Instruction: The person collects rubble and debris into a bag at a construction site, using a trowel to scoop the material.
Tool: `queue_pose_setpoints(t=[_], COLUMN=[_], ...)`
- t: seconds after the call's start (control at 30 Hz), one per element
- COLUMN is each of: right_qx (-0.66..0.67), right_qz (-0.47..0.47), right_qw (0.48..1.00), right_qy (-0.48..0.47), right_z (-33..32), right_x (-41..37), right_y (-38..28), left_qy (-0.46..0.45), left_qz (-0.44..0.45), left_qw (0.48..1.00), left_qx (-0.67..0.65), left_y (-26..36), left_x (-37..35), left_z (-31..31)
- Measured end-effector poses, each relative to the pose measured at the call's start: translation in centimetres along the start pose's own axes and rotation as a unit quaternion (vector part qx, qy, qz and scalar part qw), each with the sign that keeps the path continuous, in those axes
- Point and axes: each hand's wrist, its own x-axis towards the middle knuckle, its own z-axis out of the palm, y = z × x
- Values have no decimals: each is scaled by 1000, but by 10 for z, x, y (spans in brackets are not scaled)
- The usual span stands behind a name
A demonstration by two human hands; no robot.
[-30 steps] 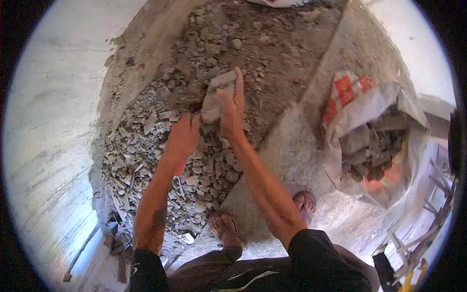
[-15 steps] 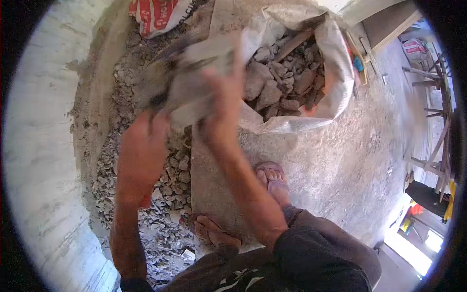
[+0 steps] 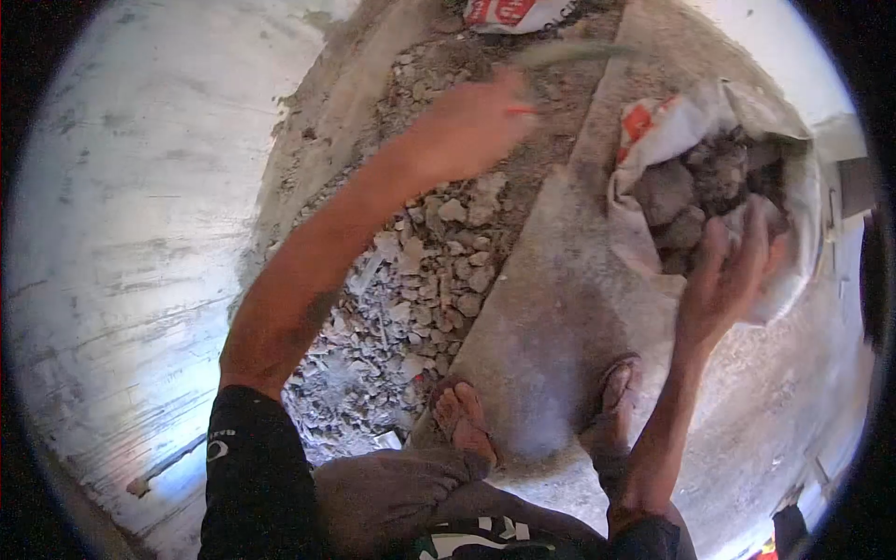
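My left hand is closed around a blurred hand tool, its orange handle showing at the fingers. A thin greenish-grey streak runs out from the hand to the right, over the ground. Below lies a strip of broken rubble beside the wall. My right hand is open, fingers spread over the near side of a white woven sack. Rubble chunks fill the sack's mouth, and the fingertips overlap them in this view.
A pale wall rises at the left. A red and white printed bag lies at the top. My sandalled feet stand on the concrete floor, one close to the rubble's edge.
A large grey blurred thing between my hands is no longer in them. My right hand has moved to the sack, my left over the rubble's far end. The view has shifted.
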Motion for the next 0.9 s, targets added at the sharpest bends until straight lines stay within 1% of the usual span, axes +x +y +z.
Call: queue_pose_setpoints(t=[0.03, 0.07, 0.1, 0.17, 0.23, 0.27, 0.33, 0.37, 0.4, 0.43, 0.47, 0.53, 0.57, 0.6, 0.63, 0.67, 0.7, 0.73, 0.77, 0.8, 0.83, 0.87, 0.9], right_qx=[-2, -3, 47, 101, 24, 24, -53, -50, -114, -179, -180, -199, -209, -162, -112, -116, -68, -18, 40, 44, 45, -15, -76], right_qz=[-12, -25, -55, 0, -44, -53, -82, -88, -87, -86, -90, -74, -79, -112, -145, -149, -76, -1, 68, 26, -14, -66, -117], right_qw=[998, 991, 970, 922, 918, 914, 911, 907, 903, 894, 890, 901, 900, 905, 907, 905, 842, 757, 768, 833, 886, 929, 955], right_qy=[-66, -132, -232, -373, -393, -401, -400, -409, -405, -402, -409, -378, -375, -377, -380, -382, -529, -653, -636, -551, -461, -365, -262], right_z=[11, 23, 41, 89, 136, 163, 205, 221, 236, 248, 256, 272, 282, 289, 296, 299, 300, 299, 290, 280, 268, 258, 252], right_x=[-21, -41, -72, -117, -145, -154, -176, -187, -193, -196, -199, -189, -180, -171, -161, -146, -119, -91, -68, -57, -49, -43, -38], right_y=[-16, -32, -25, -35, -34, -31, -33, -38, -42, -47, -52, -54, -51, -48, -48, -48, -55, -60, -60, -49, -35, -9, 16], left_qy=[9, -8, -25, -65, -115, -112, -110, -111, -144, -163, -181, -110, -106, -155, -178, -201, -162, -122, -167, -217, -211, -205, -208], left_qz=[-46, -107, -171, -249, -336, -346, -290, -300, -275, -265, -256, -296, -293, -285, -280, -276, -290, -298, -311, -324, -320, -315, -305], left_qw=[998, 994, 985, 964, 929, 926, 935, 932, 932, 931, 930, 936, 939, 943, 943, 940, 943, 947, 935, 920, 924, 927, 929], left_qx=[-38, -7, 22, 70, 104, 97, 174, 170, 186, 190, 193, 154, 144, 67, 26, -15, -6, 7, -20, -49, -19, 13, 16], left_y=[-40, -78, -115, -182, -220, -242, -276, -295, -314, -326, -338, -342, -339, -325, -313, -299, -284, -272, -265, -258, -244, -236, -238], left_x=[-19, -41, -65, -117, -158, -172, -203, -208, -199, -196, -192, -169, -152, -135, -130, -124, -128, -128, -130, -137, -139, -139, -136], left_z=[-1, 0, 4, 22, 38, 49, 69, 74, 78, 83, 88, 107, 115, 115, 116, 116, 115, 109, 90, 65, 37, 17, 10])
